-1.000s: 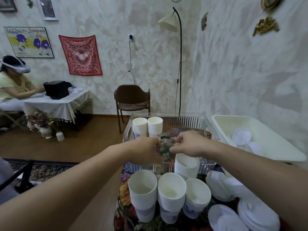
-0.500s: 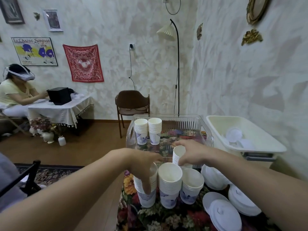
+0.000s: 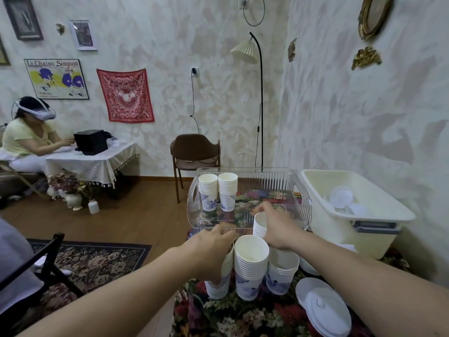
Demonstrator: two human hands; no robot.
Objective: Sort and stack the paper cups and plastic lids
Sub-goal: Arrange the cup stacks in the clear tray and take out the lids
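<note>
Paper-cup stacks are standing in a tight cluster on the near part of the floral-clothed bench (image 3: pixel 218 312): a middle stack (image 3: pixel 250 268), a left stack (image 3: pixel 220 285) and a right stack (image 3: pixel 281 276), all touching or nearly so. White plastic lids (image 3: pixel 323 305) are lying just right of them. Left hand (image 3: pixel 209 251) is gripping the left stack from above, fingers curled down its side. Right hand (image 3: pixel 274 227) is closing round a further cup stack (image 3: pixel 258 227) at the near rim of the clear tray (image 3: pixel 303 200).

Risk, as judged: lifting either stack is likely to brush the tall middle stack and topple it, since they are crowding one another; a loose grip could shed the lower cups.

Both hands are hiding their fingertips and much of the held stacks. Two sorted stacks (image 3: pixel 218 190) are standing in the tray's far left corner. Lids in the cream bin (image 3: pixel 359 190) are too pale to count.
</note>
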